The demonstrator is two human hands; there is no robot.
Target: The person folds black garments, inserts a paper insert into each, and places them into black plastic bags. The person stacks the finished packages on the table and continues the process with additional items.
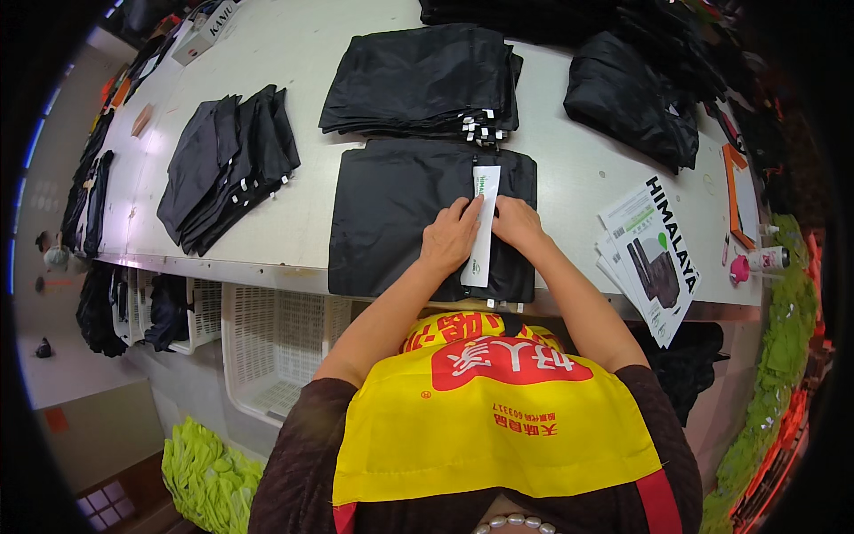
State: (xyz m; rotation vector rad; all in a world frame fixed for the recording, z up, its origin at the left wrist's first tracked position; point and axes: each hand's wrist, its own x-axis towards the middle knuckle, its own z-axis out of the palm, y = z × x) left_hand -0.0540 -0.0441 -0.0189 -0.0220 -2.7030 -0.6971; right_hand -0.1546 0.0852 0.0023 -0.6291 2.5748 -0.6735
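Observation:
A folded black garment (pixel 391 222) lies flat at the front edge of the table, squarely before me. Along its right part runs an upright white paper strip (pixel 481 252) with green print. My left hand (pixel 449 237) lies over the strip's left edge, fingers stretched forward and resting on the paper and cloth. On the other side, my right hand (pixel 520 224) has its fingers curled in at the strip's right edge, closed on it; the fingertips are partly hidden. Just beyond sits a thick pile of folded black garments (pixel 414 78) with small white labels.
Fanned black garments (pixel 233 169) lie left on the white table (pixel 307 200). A bundled black garment (pixel 623 98) and printed cards (pixel 658 267) lie right, near an orange-edged box (pixel 738 196) and a small bottle (pixel 768 258). White plastic crates (pixel 276 347) stand below the table's edge.

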